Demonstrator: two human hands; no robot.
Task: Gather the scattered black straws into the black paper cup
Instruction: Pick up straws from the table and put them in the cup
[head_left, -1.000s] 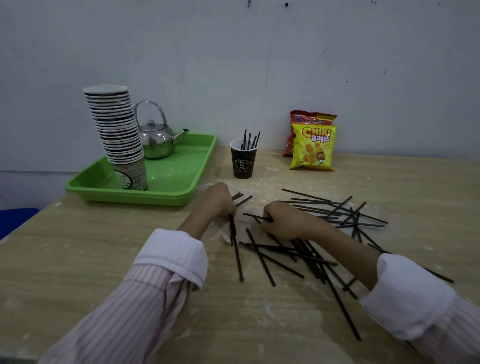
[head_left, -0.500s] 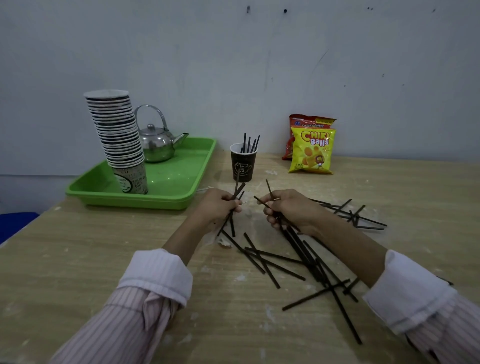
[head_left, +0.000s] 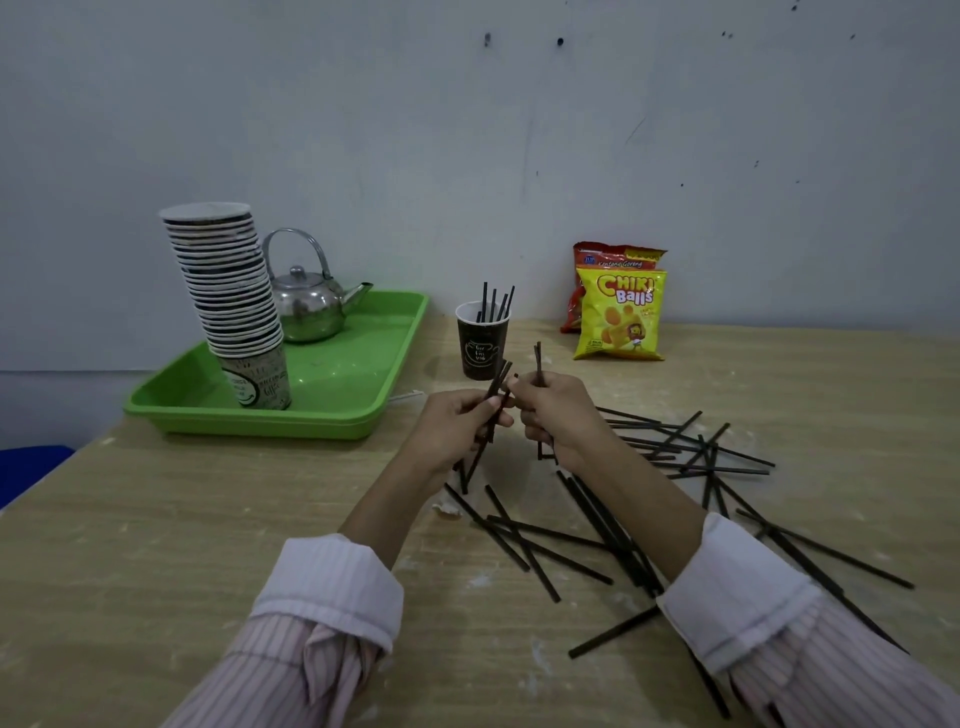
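Observation:
The black paper cup (head_left: 480, 348) stands upright at the table's far middle, with several black straws sticking out of it. My left hand (head_left: 457, 431) grips a small bundle of black straws (head_left: 485, 431), tilted, just in front of the cup. Close beside it, almost touching, my right hand (head_left: 553, 415) holds a few black straws (head_left: 538, 361) upright. Many loose black straws (head_left: 597, 525) lie scattered on the wooden table under and to the right of my right forearm.
A green tray (head_left: 332, 400) at the back left carries a tall stack of paper cups (head_left: 228, 301) and a metal kettle (head_left: 306, 304). Two snack bags (head_left: 618, 312) lean on the wall behind the cup. The table's left edge runs diagonally at the left.
Both hands have lifted off the table with straws in them and come together in front of the cup. The straws in each hand stand more upright now.

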